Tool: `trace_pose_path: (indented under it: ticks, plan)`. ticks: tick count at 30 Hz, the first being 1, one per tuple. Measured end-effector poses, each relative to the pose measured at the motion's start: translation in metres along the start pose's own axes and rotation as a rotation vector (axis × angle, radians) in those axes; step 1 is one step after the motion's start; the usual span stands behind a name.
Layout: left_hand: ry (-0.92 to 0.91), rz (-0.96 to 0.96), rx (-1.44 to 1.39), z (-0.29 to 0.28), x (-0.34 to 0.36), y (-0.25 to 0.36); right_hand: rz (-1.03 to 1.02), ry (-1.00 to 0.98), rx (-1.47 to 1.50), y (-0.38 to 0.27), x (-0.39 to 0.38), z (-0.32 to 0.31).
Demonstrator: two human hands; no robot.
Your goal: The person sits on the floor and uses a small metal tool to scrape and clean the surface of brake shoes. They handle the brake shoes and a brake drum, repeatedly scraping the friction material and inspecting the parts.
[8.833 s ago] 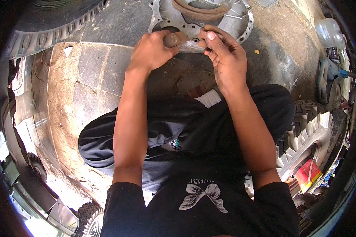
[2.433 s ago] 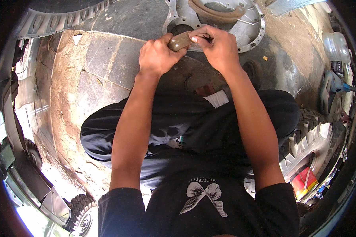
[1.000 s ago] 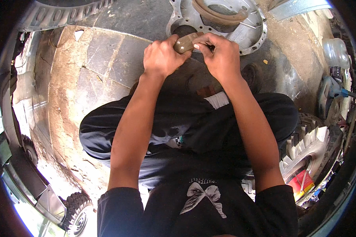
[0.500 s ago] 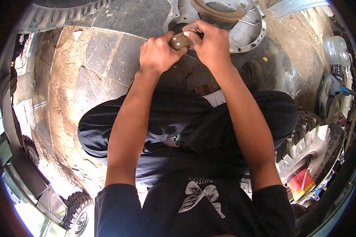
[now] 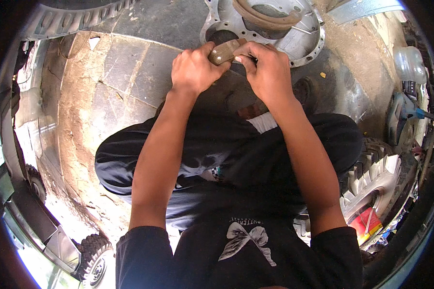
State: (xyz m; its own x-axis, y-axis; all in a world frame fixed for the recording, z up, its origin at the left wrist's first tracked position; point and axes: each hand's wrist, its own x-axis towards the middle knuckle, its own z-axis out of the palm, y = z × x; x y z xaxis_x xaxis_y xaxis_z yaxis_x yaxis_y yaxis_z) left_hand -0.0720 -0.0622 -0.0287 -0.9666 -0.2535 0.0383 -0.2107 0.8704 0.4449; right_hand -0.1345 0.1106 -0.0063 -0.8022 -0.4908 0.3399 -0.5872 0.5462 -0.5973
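Between my hands is a curved brown brake shoe [image 5: 223,52] with a few pale rivets on its lining. My left hand [image 5: 193,69] is closed round its left end, thumb below and fingers above. At the other end, my right hand [image 5: 267,65] has its thumb and bent forefinger pinched against the piece; its remaining fingers are partly hidden. Just beyond lies a round grey metal housing [image 5: 311,53] with bolt holes along its rim. A second curved brown piece [image 5: 270,23], like another brake shoe, rests on it.
My crossed legs [image 5: 226,139] are on the dark tiled floor [image 5: 130,62]. A large toothed ring [image 5: 82,21] lies far left. To the right are a clear plastic jug [image 5: 410,63], a blue-and-black tool [image 5: 402,115], a chunky tyre [image 5: 371,185] and a red-yellow package [image 5: 366,224].
My right hand has slid a little right and down along the brake shoe, showing more of it. The left hand has barely moved and keeps its grip.
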Motion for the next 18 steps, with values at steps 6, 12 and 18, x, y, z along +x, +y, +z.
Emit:
trace_pose_path:
  ticks: [6, 12, 18]
  plan:
    - [0.008, 0.026, -0.001, 0.0, 0.005, 0.004, -0.077, 0.099, 0.101, 0.011, 0.014, 0.013]
    - [-0.001, 0.015, 0.004, 0.003, 0.001, -0.001, 0.052, -0.011, 0.028, 0.005, -0.004, 0.004]
    - [0.009, 0.026, -0.003, 0.001, 0.002, -0.003, -0.012, 0.052, 0.111, 0.005, -0.003, 0.009]
